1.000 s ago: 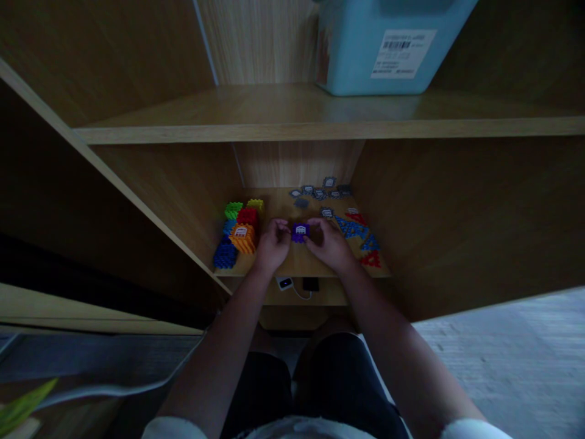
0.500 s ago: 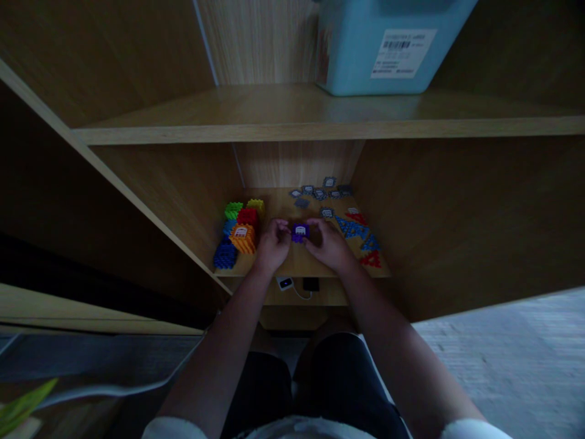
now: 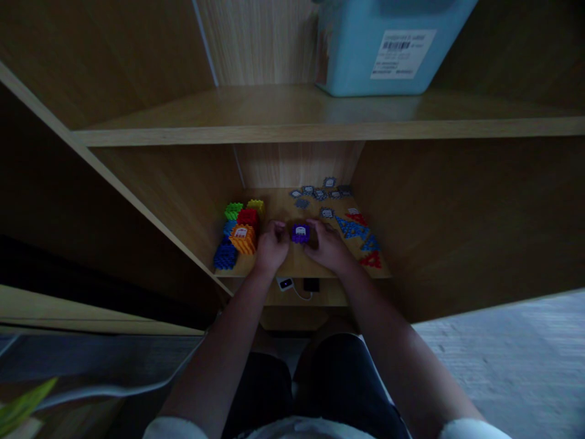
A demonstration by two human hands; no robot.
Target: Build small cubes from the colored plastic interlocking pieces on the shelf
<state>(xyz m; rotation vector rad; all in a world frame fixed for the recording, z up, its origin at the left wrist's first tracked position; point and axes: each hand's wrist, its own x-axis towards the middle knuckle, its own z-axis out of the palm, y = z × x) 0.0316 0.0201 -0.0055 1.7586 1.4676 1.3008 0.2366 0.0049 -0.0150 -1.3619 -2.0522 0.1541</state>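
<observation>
A purple interlocking block (image 3: pixel 300 233) with a white label on top sits on the lower shelf between my hands. My left hand (image 3: pixel 273 245) is just left of it, fingers loosely bent and apart from the block. On the other side my right hand (image 3: pixel 326 245) has thumb and forefinger spread beside the block's right edge; whether they touch it I cannot tell. Left of my left hand stand an orange block (image 3: pixel 244 238), a red block (image 3: pixel 247 217), a yellow one (image 3: pixel 256 207), a green one (image 3: pixel 233 210) and blue ones (image 3: pixel 225 254).
Dark grey toothed pieces (image 3: pixel 319 194) lie at the back of the shelf. Blue triangular lattice pieces (image 3: pixel 351 227) and red ones (image 3: pixel 370 260) lie to the right. A light blue bin (image 3: pixel 351 55) stands on the upper shelf (image 3: pixel 256 113). Below is a small white device (image 3: pixel 286 284) with a cable.
My left hand has drawn slightly left, away from the purple block. The block has turned a little in place. My right hand has hardly moved.
</observation>
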